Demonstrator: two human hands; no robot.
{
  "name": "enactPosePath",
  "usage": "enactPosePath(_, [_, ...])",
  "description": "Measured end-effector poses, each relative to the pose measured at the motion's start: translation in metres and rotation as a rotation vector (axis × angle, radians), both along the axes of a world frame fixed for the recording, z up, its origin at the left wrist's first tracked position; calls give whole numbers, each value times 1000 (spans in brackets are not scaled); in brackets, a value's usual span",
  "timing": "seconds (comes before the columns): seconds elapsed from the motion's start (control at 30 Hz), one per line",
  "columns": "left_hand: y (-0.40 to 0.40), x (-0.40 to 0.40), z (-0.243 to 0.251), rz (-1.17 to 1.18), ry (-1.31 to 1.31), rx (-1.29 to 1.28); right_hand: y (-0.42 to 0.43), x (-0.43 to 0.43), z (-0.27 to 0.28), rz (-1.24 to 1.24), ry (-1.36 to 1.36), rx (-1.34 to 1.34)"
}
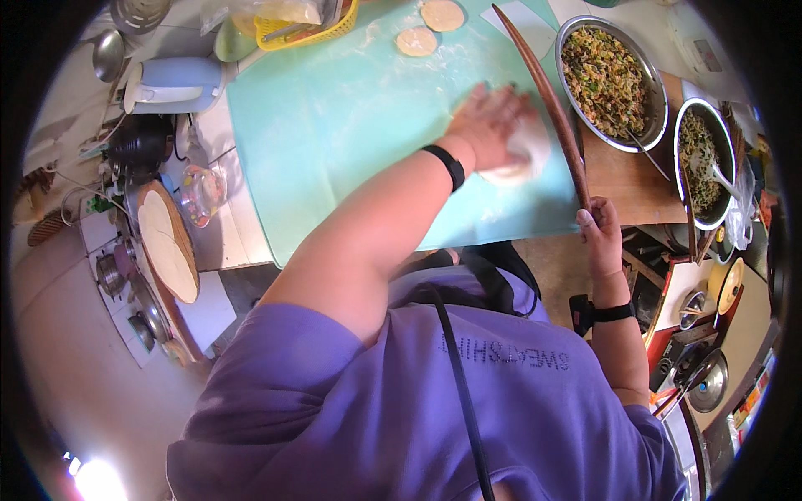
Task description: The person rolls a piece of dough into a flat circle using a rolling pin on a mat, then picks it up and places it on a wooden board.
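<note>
My left hand [498,128], blurred, lies palm down with its fingers spread over a pale round of dough [517,172] on a floury turquoise mat [351,125]. The hand hides part of the dough. At the mat's front right, my right hand [598,232] is shut on the near end of a long, tapered wooden rolling pin [551,103]. The pin slants up and away, right of the dough, its far tip raised towards the top of the view. Two flat dough rounds [442,15] [416,41] lie near the mat's far edge.
Right of the mat, a large metal bowl of chopped filling [604,81] holds a utensil; a second bowl [698,163] has a white spoon. A wooden board [617,178] lies below the large bowl. A yellow basket [341,28] and an electric kettle [178,84] stand at the upper left.
</note>
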State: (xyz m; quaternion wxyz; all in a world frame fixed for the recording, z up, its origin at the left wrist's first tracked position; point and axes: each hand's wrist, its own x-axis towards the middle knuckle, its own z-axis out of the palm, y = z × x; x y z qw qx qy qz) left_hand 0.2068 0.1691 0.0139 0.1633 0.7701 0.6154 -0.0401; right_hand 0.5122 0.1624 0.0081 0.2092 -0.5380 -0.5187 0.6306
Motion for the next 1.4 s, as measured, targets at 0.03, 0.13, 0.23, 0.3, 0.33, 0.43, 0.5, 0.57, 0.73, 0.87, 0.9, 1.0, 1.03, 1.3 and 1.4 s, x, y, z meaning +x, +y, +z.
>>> enactPosePath(0.03, [1, -11, -6, 127, 69, 42, 1, -2, 0, 22, -7, -1])
enactPosePath(0.13, [-7, -40, -4, 248, -53, 134, 3, 0, 2, 74, -72, 20])
enactPosePath(0.23, [-15, -53, 10, 207, -35, 32, 5, -4, 0, 113, -160, 290])
enactPosePath(0.3, [-18, -59, 16, 481, -46, -33, 10, -13, 2, 137, -264, 370])
enactPosePath(0.33, [-20, -65, 16, 484, -48, -22, 11, -18, 5, 163, -371, 446])
enactPosePath(0.43, [-27, -83, 8, 730, -239, -165, 9, -37, 5, 146, -410, 490])
enactPosePath(0.5, [-33, -89, 9, 664, -324, -316, 7, -47, -1, 138, -382, 504])
enactPosePath(0.57, [-40, -86, 14, 626, -334, -231, 11, -56, -8, 179, -422, 467])
enactPosePath(0.73, [-71, -102, 13, 1163, -1297, -61, 18, -80, 0, 426, -580, 839])
enactPosePath(0.87, [-102, -127, 31, 1296, -1692, -56, 40, -124, 69, 628, -304, 947])
enactPosePath(0.9, [-112, -133, 32, 1314, -1697, -33, 49, -145, 99, 662, -262, 840])
enactPosePath(1.0, [-124, -141, 40, 1273, -1686, -49, 90, -207, 150, 630, -196, 1030])
enactPosePath(1.03, [-126, -142, 43, 1283, -1691, -37, 112, -233, 152, 587, -163, 1043])
enactPosePath(1.3, [-156, -138, 25, 1635, -1465, 6, 296, -369, 77, 839, -797, 1269])
enactPosePath(1.4, [-176, -132, 5, 1668, -1319, 64, 314, -388, 47, 881, -822, 1287])
